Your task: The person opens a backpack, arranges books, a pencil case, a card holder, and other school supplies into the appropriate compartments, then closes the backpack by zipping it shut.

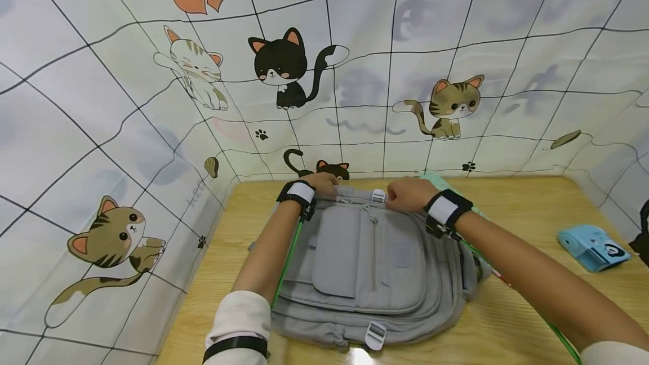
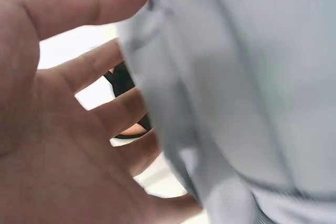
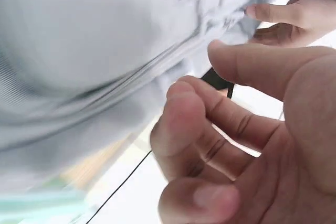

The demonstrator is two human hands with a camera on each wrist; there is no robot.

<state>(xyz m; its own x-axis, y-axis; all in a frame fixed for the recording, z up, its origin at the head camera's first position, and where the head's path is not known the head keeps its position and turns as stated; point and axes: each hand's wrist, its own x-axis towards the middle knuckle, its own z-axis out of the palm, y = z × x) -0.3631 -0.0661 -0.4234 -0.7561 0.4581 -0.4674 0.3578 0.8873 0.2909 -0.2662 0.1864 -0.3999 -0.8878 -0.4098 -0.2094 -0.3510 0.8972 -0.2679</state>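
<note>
The left hand (image 1: 321, 183) has its thumb over the bag's far rim and its fingers behind it, so it seems to hold the fabric, though the fingertips are partly hidden. Farther right along that rim, the right hand (image 1: 412, 193) has its thumb and forefinger apart and the other fingers loosely bent, with nothing between them. A white buckle (image 1: 378, 196) lies just beside it. The gray bag (image 1: 350, 263) itself lies flat, pocket side up, left of the table's middle, its rim by the far edge of the table (image 1: 527, 207). A zip (image 1: 374, 252) runs down the front pocket, and a second buckle (image 1: 375, 335) lies at the bag's near end. Behind the right hand, a mint strip (image 1: 433, 178) shows at the table's far edge; a blue gadget (image 1: 593, 246) sits toward the right edge. I judge the step in hand to be working the bag's rim, the left hand steadying it. The next move seems to call for a right-hand pinch on the rim while the left keeps the cloth taut.
</note>
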